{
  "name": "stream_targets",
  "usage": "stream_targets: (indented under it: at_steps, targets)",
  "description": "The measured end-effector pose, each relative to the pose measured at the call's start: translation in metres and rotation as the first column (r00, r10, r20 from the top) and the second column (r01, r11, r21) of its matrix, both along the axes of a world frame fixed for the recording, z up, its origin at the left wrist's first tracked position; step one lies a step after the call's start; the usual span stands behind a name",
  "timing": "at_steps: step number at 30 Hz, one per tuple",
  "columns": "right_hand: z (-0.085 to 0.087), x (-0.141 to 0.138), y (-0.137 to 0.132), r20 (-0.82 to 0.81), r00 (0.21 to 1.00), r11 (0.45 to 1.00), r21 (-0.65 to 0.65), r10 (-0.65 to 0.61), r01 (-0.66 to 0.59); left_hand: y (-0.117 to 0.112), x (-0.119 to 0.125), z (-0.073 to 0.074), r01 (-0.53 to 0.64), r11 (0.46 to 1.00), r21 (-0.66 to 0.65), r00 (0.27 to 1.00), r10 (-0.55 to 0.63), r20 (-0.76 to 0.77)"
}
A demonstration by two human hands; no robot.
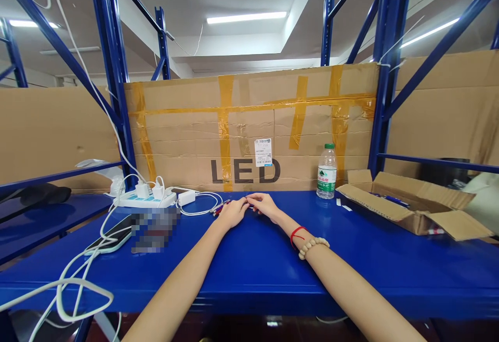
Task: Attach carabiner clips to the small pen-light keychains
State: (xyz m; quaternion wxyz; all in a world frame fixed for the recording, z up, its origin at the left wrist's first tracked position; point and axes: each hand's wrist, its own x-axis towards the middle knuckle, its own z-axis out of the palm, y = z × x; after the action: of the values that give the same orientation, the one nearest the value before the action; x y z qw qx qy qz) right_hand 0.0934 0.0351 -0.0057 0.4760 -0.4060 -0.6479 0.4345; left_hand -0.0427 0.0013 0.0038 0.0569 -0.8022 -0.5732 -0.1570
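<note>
Both hands meet near the back of the blue tabletop point(268, 264), fingertips close together. My left hand point(233, 213) is closed, its fingers bent towards the right hand. My right hand point(265, 206) is closed too, thumb and fingers drawn together at the left hand's fingertips. Whatever they pinch is too small and too covered to make out. Several slim pen-like items point(219, 209), one of them red, lie just left of my left hand and partly behind it. A red string and a beaded bracelet point(313, 247) circle my right wrist.
At left are a white power strip point(146, 198) with plugs and cables, a phone point(113, 235) and a blurred patch. A water bottle point(326, 171) and an open cardboard box point(405, 204) with pens inside stand at right. Taped cardboard point(187, 134) walls off the back.
</note>
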Motion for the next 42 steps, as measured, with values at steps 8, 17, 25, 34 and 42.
stream_targets:
  at_steps: [8,17,25,34,42]
  targets:
    - [0.0018,-0.001,-0.0016,-0.01,1.0,1.0,-0.01,-0.003,0.003,0.0027,-0.0026,-0.0036,0.029,1.0,-0.006,0.998,-0.029,0.06]
    - [0.0017,-0.0005,-0.0013,0.029,1.0,1.0,-0.003,0.004,-0.003,0.0069,-0.0036,-0.0057,0.085,0.996,-0.017,0.992,-0.083,0.1]
    - [0.0003,0.0005,-0.0001,0.047,0.999,1.0,-0.005,0.009,-0.009,0.0045,-0.0035,-0.0052,0.095,0.995,-0.025,0.985,-0.09,0.149]
    - [-0.001,0.0007,0.0013,0.082,0.997,1.0,0.018,0.008,-0.009,0.0084,-0.0037,-0.0076,0.1,0.995,-0.015,0.987,-0.097,0.127]
    - [-0.0001,0.0,0.0,0.081,0.997,1.0,0.024,0.0,-0.001,0.0061,-0.0025,-0.0065,0.085,0.996,-0.021,0.991,-0.082,0.109]
